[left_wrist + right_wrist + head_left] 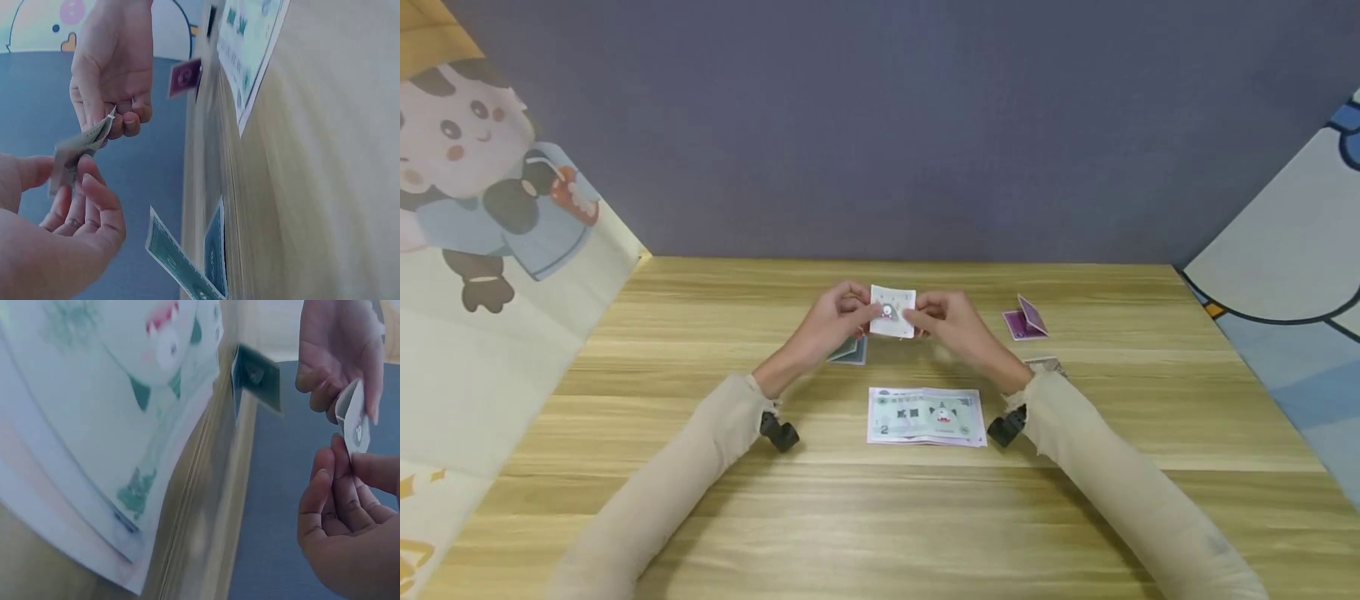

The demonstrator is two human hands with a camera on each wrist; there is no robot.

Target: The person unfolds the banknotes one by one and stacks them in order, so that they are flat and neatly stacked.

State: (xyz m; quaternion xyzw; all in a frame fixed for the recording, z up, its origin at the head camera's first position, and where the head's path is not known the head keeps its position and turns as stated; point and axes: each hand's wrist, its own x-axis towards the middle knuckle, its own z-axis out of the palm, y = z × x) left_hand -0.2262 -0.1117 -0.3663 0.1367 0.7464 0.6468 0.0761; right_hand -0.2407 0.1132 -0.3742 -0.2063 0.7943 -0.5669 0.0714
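A small folded play banknote, pale with a cartoon character on it, is held up above the table. My left hand pinches one side between thumb and fingers, and my right hand pinches the other. In the right wrist view the folded note shows its layers slightly parted at one edge. Nearer to me, a small pile of flat play banknotes lies between my forearms, a pale green one on top. Below my left hand stands a half-open folded green banknote, partly covered by that hand.
On the wooden table, a folded purple banknote stands part-open to the right. A brownish note is partly hidden by my right wrist. A dark blue-grey panel rises at the table's far edge, with cartoon-printed walls at both sides.
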